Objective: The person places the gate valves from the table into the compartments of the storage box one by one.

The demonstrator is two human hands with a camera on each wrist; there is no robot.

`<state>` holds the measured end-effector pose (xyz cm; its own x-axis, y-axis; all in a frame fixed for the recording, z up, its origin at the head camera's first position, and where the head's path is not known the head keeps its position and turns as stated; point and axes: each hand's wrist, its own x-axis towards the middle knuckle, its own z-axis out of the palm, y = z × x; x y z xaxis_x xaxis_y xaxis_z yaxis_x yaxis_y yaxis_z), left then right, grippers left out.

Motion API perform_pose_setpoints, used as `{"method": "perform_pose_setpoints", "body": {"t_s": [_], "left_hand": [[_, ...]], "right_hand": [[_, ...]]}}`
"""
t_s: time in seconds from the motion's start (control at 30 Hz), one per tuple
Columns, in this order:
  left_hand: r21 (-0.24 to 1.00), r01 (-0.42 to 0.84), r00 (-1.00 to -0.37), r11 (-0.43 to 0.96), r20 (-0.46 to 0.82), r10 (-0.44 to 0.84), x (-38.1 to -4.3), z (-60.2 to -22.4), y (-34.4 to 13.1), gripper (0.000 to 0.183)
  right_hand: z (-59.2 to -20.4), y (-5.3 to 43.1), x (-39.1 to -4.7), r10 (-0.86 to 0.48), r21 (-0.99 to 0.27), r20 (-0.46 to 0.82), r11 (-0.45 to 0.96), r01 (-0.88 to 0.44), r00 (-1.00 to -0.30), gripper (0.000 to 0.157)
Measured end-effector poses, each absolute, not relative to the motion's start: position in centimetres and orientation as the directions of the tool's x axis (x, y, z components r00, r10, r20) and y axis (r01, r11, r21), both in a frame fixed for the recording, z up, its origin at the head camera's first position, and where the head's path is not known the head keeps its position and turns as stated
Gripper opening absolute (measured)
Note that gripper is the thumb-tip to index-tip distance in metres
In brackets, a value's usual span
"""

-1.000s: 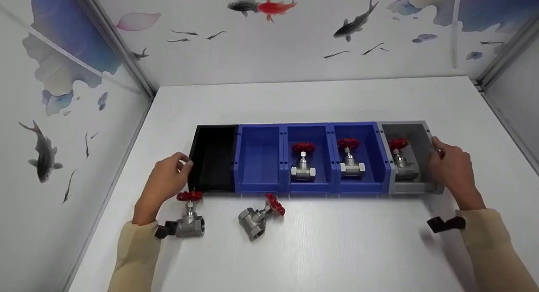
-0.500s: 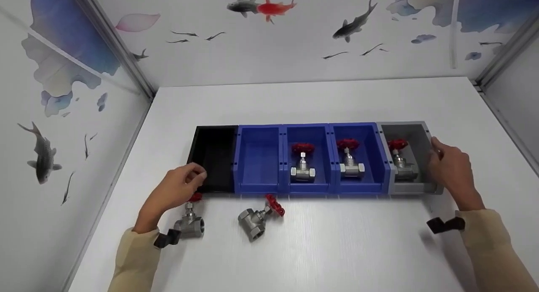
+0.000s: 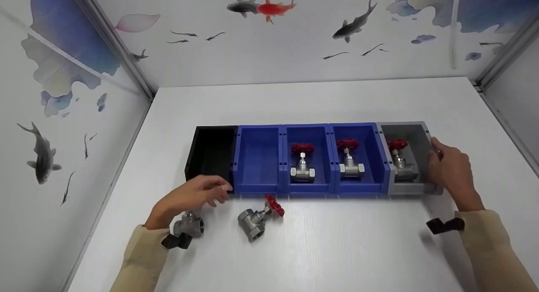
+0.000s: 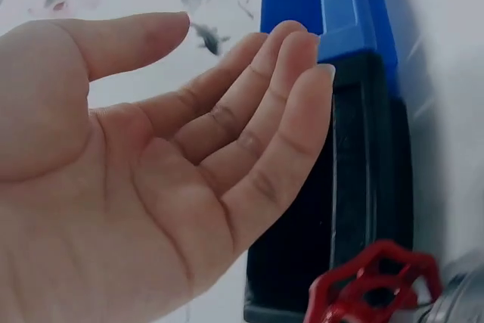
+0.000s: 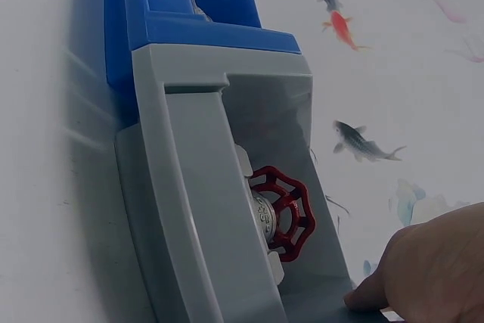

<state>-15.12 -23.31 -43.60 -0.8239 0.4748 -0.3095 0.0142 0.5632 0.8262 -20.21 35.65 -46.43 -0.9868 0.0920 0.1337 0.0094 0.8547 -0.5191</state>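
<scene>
My left hand (image 3: 198,195) is held over the front edge of the black bin (image 3: 212,151), palm turned up to its wrist camera, fingers relaxed with nothing in them. Partly behind this hand stands a steel valve (image 3: 190,225); its red handwheel (image 4: 378,285) shows in the left wrist view. A second valve (image 3: 254,222) lies tilted before the first blue bin (image 3: 259,155). At the far right, my right hand (image 3: 454,170) holds the side wall of the grey bin (image 3: 414,134). Inside that bin is a valve (image 3: 404,168) with a red handwheel (image 5: 283,213).
Five bins in black, blue and grey stand joined in a row. The middle blue bin holds a valve (image 3: 303,170), and the blue one beside the grey holds another valve (image 3: 350,165). Printed panels wall the white table (image 3: 337,250) at back and sides.
My left hand has left the black bin's outer side wall and moved right and toward me, along its front edge, covering the nearby valve's handwheel. My right hand has stayed put.
</scene>
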Motion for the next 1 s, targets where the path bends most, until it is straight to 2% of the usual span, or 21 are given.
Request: {"method": "perform_pose_setpoints", "body": {"t_s": [0.27,0.5,0.73,1.0], "left_hand": [[0.891,-0.075,-0.715,0.448,-0.361,0.598,-15.5,-44.3,-22.1,0.044],[0.897,-0.124,-0.683,0.423,-0.387,0.620,-15.9,-45.2,-21.2,0.047],[0.870,-0.206,-0.667,0.448,-0.460,0.586,-16.0,-46.2,-20.4,0.050],[0.881,-0.245,-0.634,0.405,-0.462,0.620,-16.4,-47.3,-19.5,0.042]], "right_hand": [[-46.5,35.5,-20.3,0.100,-0.528,0.118,0.849,0.023,-0.988,0.045],[-46.6,35.5,-20.2,0.102,-0.528,0.113,0.849,0.027,-0.988,0.046],[-46.5,35.6,-20.2,0.097,-0.521,0.135,0.853,0.013,-0.986,0.045],[-46.5,35.7,-20.1,0.093,-0.527,0.148,0.850,0.001,-0.985,0.044]]}}
